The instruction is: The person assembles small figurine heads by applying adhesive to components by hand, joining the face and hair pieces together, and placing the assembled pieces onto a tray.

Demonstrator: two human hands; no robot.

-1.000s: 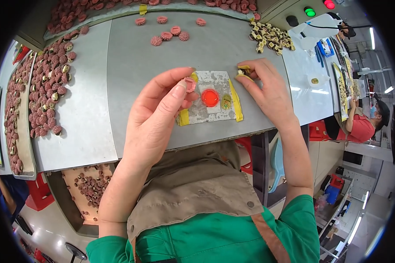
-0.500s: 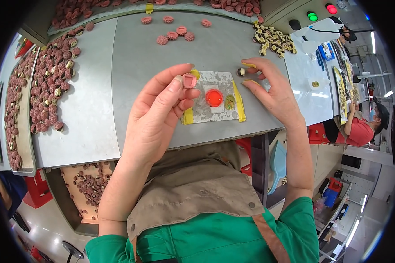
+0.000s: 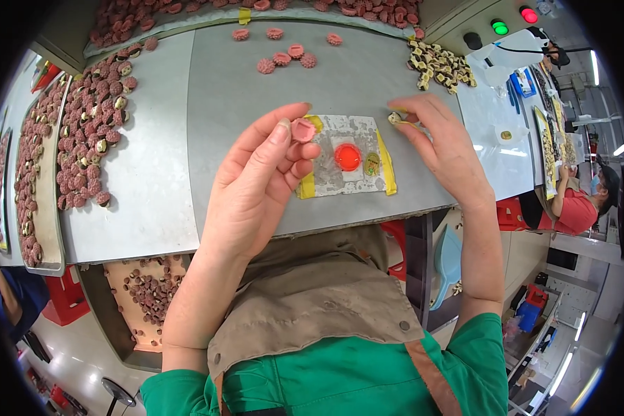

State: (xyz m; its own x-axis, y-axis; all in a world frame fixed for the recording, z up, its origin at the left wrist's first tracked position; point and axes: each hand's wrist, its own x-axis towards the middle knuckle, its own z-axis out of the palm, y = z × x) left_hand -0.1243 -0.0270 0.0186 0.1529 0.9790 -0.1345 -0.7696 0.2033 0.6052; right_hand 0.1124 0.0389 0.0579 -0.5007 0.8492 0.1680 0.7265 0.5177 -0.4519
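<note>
Pink piece (image 3: 303, 130), rounded, hollowed, in left hand (image 3: 254, 166)

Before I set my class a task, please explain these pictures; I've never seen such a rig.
These are a person's hands, not a robot's, filmed from a fisheye camera worn on the head, which bends straight edges. The left hand holds a pink, bumpy, hollowed piece; the right hand is at a small cream-and-dark piece, its grip unclear. On the smooth grey table lie a worn pale-grey pad edged with yellow tape, a bright-red round piece on it, and heaped cream-and-dark pieces.
</note>
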